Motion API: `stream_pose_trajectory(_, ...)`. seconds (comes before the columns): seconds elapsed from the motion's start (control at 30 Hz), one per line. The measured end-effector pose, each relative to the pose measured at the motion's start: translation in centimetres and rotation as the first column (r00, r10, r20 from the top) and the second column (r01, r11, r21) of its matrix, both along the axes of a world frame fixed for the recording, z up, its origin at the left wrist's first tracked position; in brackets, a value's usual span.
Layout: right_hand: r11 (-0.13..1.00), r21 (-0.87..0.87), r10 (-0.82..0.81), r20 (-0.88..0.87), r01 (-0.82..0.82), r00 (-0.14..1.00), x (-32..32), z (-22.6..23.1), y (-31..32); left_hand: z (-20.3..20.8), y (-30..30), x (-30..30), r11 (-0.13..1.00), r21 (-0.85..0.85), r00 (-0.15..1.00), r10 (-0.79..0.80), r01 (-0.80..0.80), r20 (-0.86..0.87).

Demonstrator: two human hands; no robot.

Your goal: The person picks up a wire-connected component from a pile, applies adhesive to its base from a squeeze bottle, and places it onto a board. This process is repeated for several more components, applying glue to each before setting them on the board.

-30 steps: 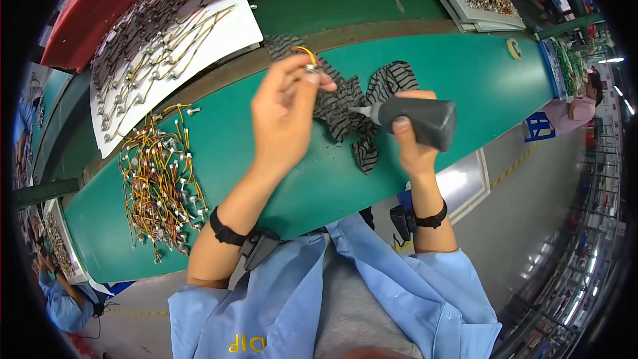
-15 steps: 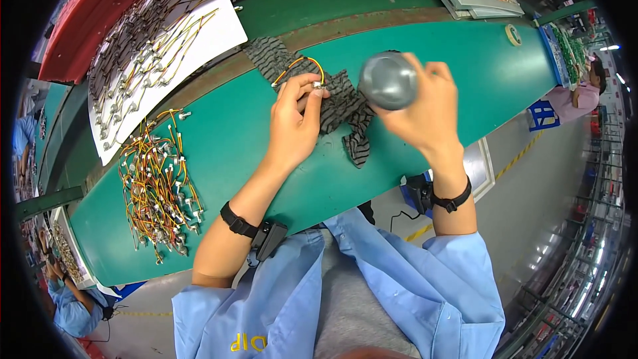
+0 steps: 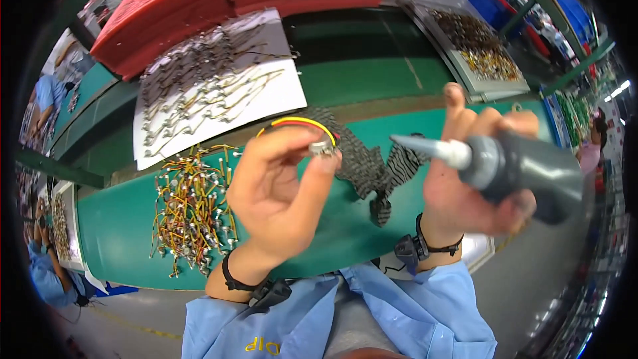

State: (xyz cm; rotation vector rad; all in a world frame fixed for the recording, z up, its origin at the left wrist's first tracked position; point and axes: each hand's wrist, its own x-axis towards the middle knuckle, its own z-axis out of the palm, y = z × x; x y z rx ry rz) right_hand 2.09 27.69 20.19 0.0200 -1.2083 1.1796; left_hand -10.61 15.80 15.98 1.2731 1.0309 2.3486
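Note:
Between thumb and forefinger, my left hand (image 3: 279, 199) pinches a small round metal part (image 3: 321, 149) with yellow and red wires (image 3: 299, 121) looping over the fingers. My right hand (image 3: 444, 193) grips a dark squeeze bottle (image 3: 531, 173), slightly blurred and lying on its side in the grip. Its tapered nozzle (image 3: 422, 145) points left toward the metal part, with a gap between them. Behind and between my hands, a crumpled grey and black striped cloth (image 3: 355, 159) lies on the green table (image 3: 119, 226).
A heap of wired parts (image 3: 193, 213) lies left of my left hand. Beyond it, a white sheet (image 3: 286, 86) carries rows of similar parts, beside red stacked trays (image 3: 166, 20). Another tray (image 3: 475, 83) of parts stands at the far right. Other people sit at both sides.
Both hands have come up closer to the view. The bottle has tipped from end-on to sideways, its nozzle now pointing left. The view has shifted, showing more of the far side.

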Motion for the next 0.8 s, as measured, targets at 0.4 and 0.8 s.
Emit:
stream_pose_trajectory(0.4,0.929,0.36,0.093,-0.008,-0.083,0.996,-4.1,0.5,-2.6,3.3,-4.0,-2.6,0.887,0.063,0.78,0.435,-0.458,-0.45)
stream_pose_trajectory(0.8,0.919,0.377,0.104,0.039,-0.111,0.994,-4.3,0.4,-2.5,4.0,-3.8,-2.3,0.848,0.184,0.584,0.483,-0.496,-0.652)
